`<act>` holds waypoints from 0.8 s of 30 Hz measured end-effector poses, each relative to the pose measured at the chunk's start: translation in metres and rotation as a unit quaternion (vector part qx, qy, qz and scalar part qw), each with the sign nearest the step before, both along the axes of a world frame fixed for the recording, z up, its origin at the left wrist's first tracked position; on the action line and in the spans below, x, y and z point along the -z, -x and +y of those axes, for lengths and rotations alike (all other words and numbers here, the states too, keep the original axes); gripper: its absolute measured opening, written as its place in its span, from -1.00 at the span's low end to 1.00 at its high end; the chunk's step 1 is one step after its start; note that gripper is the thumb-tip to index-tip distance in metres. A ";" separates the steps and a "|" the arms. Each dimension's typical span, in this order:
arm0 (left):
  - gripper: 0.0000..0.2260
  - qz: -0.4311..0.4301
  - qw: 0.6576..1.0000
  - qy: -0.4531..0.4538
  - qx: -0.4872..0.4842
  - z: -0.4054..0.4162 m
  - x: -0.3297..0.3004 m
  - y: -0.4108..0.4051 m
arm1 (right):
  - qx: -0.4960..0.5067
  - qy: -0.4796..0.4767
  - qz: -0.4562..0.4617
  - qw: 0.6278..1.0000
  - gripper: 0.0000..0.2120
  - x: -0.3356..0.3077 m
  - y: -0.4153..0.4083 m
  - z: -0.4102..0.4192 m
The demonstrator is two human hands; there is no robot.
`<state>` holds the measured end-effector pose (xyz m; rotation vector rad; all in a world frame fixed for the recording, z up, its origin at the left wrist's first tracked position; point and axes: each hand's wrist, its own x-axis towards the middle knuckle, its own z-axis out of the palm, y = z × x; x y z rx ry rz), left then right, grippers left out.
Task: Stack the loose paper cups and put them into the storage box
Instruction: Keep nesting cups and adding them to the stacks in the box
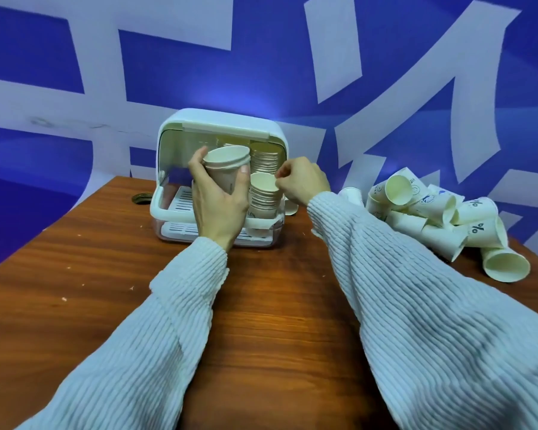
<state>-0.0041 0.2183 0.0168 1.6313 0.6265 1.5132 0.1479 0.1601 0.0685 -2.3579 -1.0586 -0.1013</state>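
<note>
Left hand (218, 203) grips a short stack of cups (227, 169) at the storage box (218, 125) mouth on the counter (261, 305) — right hand (302, 181) fingers curled at the inner stack (264, 193), seemingly pinching its rim. Loose cups (441, 218) lie right.

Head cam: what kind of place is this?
Likely a staged recording or demo spot, not a home: a wooden table set against a large blue-and-white printed backdrop, with only a storage box and a pile of loose cups.
</note>
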 end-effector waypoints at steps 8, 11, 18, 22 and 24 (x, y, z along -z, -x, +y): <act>-0.33 0.002 0.999 -0.033 -0.005 0.005 -0.025 -0.015 | -0.020 -0.050 0.076 0.996 -0.80 0.022 0.017 -0.006; -0.31 0.089 0.992 -0.087 -0.012 0.008 -0.034 -0.026 | -0.017 -0.050 0.070 0.996 -0.80 0.024 0.019 -0.007; -0.33 0.163 0.973 -0.161 -0.001 0.016 -0.040 -0.036 | -0.027 -0.020 0.019 0.999 -0.74 0.023 0.021 -0.015; -0.33 0.194 0.964 -0.178 0.019 0.018 -0.035 -0.036 | -0.032 -0.038 0.055 0.997 -0.75 0.022 0.021 -0.014; -0.33 0.224 0.959 -0.172 0.024 0.020 -0.027 -0.034 | -0.038 -0.057 0.070 0.995 -0.75 0.021 0.020 -0.012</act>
